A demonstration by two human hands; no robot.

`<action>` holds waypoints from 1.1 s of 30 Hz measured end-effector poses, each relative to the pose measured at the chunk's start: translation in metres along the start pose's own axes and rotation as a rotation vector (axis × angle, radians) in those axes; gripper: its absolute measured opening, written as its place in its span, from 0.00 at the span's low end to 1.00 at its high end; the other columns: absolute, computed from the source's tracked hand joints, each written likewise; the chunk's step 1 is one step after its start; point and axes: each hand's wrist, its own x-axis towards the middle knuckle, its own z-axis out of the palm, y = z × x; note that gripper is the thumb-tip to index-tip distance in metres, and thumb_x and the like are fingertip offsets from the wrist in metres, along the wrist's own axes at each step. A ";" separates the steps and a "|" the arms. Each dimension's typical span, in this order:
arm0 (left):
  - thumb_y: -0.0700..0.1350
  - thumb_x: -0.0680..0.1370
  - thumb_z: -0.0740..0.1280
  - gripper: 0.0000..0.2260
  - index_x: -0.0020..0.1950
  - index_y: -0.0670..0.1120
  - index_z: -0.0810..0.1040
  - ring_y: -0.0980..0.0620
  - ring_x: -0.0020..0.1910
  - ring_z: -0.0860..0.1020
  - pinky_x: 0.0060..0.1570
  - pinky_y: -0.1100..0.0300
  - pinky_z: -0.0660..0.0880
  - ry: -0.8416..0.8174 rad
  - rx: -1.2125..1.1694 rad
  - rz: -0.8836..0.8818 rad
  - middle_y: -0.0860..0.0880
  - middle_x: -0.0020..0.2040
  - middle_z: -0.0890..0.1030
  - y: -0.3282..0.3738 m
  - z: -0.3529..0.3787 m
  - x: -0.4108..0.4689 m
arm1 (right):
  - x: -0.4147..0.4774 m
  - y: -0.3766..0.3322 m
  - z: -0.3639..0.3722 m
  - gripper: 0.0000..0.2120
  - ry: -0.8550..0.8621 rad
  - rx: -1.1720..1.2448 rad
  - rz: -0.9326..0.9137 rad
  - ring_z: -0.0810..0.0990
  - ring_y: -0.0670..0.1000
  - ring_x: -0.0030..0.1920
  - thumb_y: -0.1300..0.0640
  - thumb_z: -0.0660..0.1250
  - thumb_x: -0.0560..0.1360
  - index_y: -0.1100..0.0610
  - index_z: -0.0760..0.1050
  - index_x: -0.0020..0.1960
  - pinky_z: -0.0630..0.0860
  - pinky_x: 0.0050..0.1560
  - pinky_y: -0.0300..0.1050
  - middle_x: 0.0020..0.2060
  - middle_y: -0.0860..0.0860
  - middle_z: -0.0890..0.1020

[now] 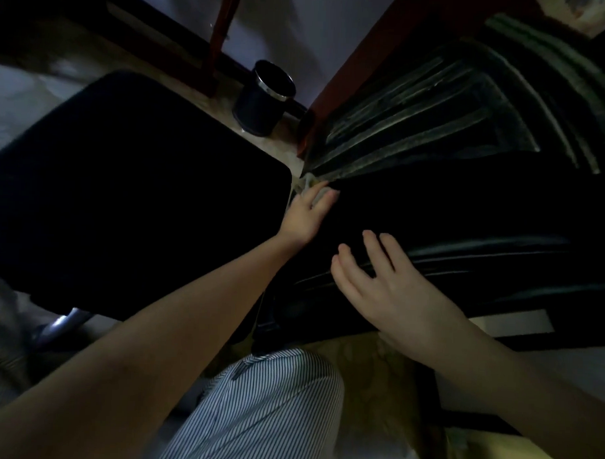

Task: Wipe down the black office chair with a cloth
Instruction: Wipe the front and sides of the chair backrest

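Head view, dim light. The left hand (303, 214) reaches forward with fingers bent over a small pale crumpled cloth (308, 183), pressing it against the black padded office chair (432, 213) at the edge where the dark upholstery meets a ribbed, grey-streaked section. Only a scrap of cloth shows past the fingertips; how firmly it is pinched cannot be told. The right hand (388, 287) lies nearer the body, fingers spread and empty, flat on the chair's ribbed lower edge, apparently bracing it.

To the left of the left hand sits a broad black rounded cushion panel (124, 188), seemingly part of the same chair; a narrow gap separates it from the surface being wiped. Beyond the left hand stand a dark cylindrical bin with a metal rim (264, 97) and a reddish-brown wooden table leg (351, 76). A knee in striped fabric (264, 410) lies below both hands.

Risks, as judged: the cloth is small and mostly hidden, so it could slip from the fingers into the gap; in this light, dust in the ribs may be missed; a hard push could roll the chair away if the bracing hand lifts.

Room: strokes toward the right hand run free across open upholstery; forward travel is hemmed by the table leg and bin.
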 end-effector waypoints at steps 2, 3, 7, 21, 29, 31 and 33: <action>0.51 0.80 0.61 0.09 0.60 0.57 0.72 0.52 0.69 0.66 0.70 0.57 0.60 0.020 -0.087 -0.075 0.51 0.68 0.71 -0.014 -0.006 0.001 | -0.001 -0.001 0.003 0.34 0.047 -0.033 0.014 0.71 0.69 0.62 0.50 0.68 0.69 0.66 0.64 0.69 0.64 0.63 0.64 0.64 0.63 0.72; 0.52 0.80 0.62 0.09 0.59 0.58 0.72 0.52 0.70 0.66 0.72 0.55 0.59 0.029 -0.117 -0.114 0.50 0.69 0.71 -0.020 -0.009 -0.003 | -0.002 -0.002 0.004 0.31 0.060 -0.045 0.015 0.72 0.69 0.61 0.51 0.66 0.71 0.66 0.64 0.69 0.66 0.63 0.64 0.63 0.63 0.73; 0.52 0.79 0.63 0.18 0.67 0.48 0.73 0.52 0.64 0.72 0.70 0.51 0.64 0.035 -0.242 -0.262 0.51 0.62 0.76 -0.043 -0.020 -0.028 | -0.002 -0.004 0.004 0.26 0.070 -0.015 0.004 0.72 0.68 0.61 0.58 0.48 0.73 0.64 0.66 0.68 0.67 0.64 0.62 0.63 0.62 0.73; 0.54 0.80 0.58 0.18 0.70 0.53 0.69 0.53 0.70 0.65 0.68 0.59 0.62 0.006 0.038 -0.040 0.52 0.70 0.67 -0.014 -0.021 -0.095 | -0.001 0.001 -0.002 0.32 0.030 0.032 -0.037 0.71 0.70 0.62 0.53 0.60 0.67 0.65 0.66 0.69 0.65 0.65 0.64 0.65 0.64 0.72; 0.55 0.81 0.57 0.20 0.73 0.55 0.63 0.46 0.72 0.60 0.67 0.55 0.59 -0.085 0.232 0.045 0.44 0.73 0.62 0.014 -0.002 -0.042 | -0.001 0.005 -0.001 0.31 -0.008 0.059 -0.033 0.71 0.70 0.62 0.54 0.57 0.67 0.66 0.67 0.68 0.66 0.65 0.64 0.64 0.64 0.73; 0.56 0.80 0.57 0.22 0.74 0.56 0.61 0.46 0.74 0.57 0.68 0.56 0.56 -0.074 0.178 0.021 0.43 0.74 0.60 0.005 -0.003 -0.032 | -0.001 0.006 -0.002 0.33 -0.032 0.067 -0.040 0.70 0.70 0.63 0.53 0.58 0.66 0.66 0.66 0.68 0.65 0.65 0.64 0.64 0.64 0.72; 0.58 0.80 0.56 0.24 0.75 0.56 0.58 0.45 0.75 0.55 0.70 0.54 0.54 -0.076 0.170 -0.038 0.42 0.75 0.57 -0.003 -0.006 -0.024 | -0.001 0.007 -0.003 0.34 -0.088 0.086 -0.056 0.70 0.70 0.63 0.52 0.62 0.65 0.65 0.65 0.69 0.65 0.65 0.64 0.64 0.64 0.71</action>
